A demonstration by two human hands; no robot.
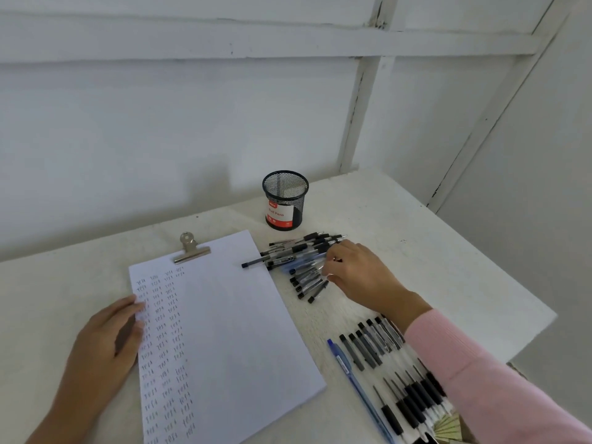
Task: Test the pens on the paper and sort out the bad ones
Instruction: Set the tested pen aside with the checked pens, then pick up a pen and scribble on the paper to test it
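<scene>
Two risks, likely: scattering the loose pile of pens with a clumsy pull, or mixing it with the laid-out row of pens nearby. Right hand on that pile, fingers curled, grip on any one pen unclear. Left hand flat, pressing the left edge of the paper. Mesh cup beyond, apart.

Matt white paper, shiny metal clip, black wire-mesh cup far, clear plastic pens with matt black grips, rough whitish table, pink knit sleeve.
</scene>
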